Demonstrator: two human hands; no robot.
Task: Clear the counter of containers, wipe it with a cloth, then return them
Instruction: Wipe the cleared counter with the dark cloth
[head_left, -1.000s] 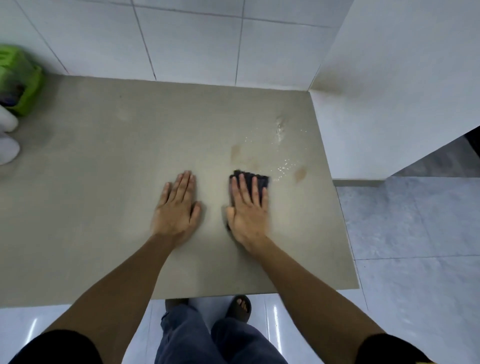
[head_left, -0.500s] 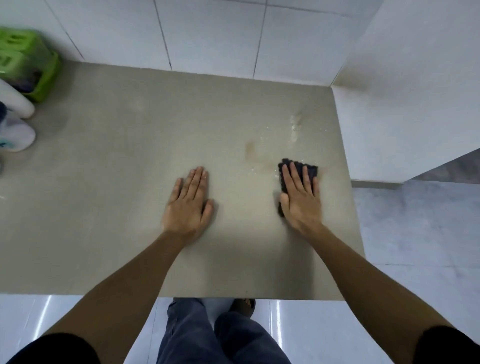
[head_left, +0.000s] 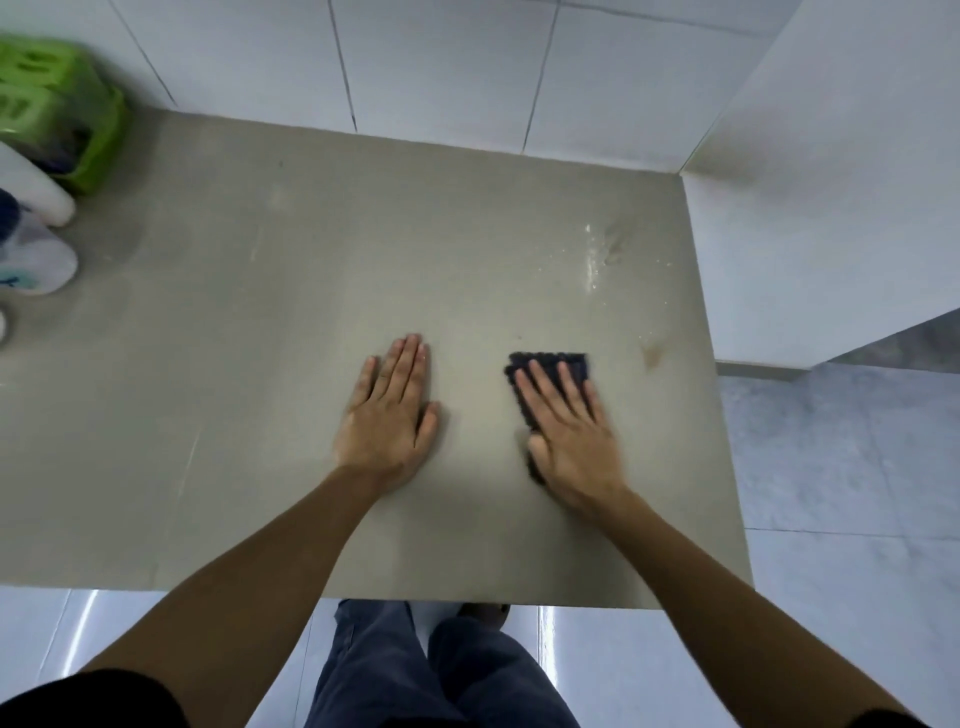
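**Cloth pressed flat on counter**

The dark textured cloth (head_left: 550, 366) lies toward the grey stone counter's (head_left: 260, 364) right edge, pinned under the right hand (head_left: 571, 436), fingers spread flat; the left hand (head_left: 387, 415) rests open, palm down, empty, beside it.

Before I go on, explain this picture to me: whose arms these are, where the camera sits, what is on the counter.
No machine here: a person's two bare arms, filmed by a wide-angle camera on their head, looking down. The left hand lies flat and empty on the grey counter. The right hand presses a dark cloth flat on it, held under the palm, not gripped. Beyond the cloth are wet splashes and a brownish stain. At the far left stand a green basket and white containers.
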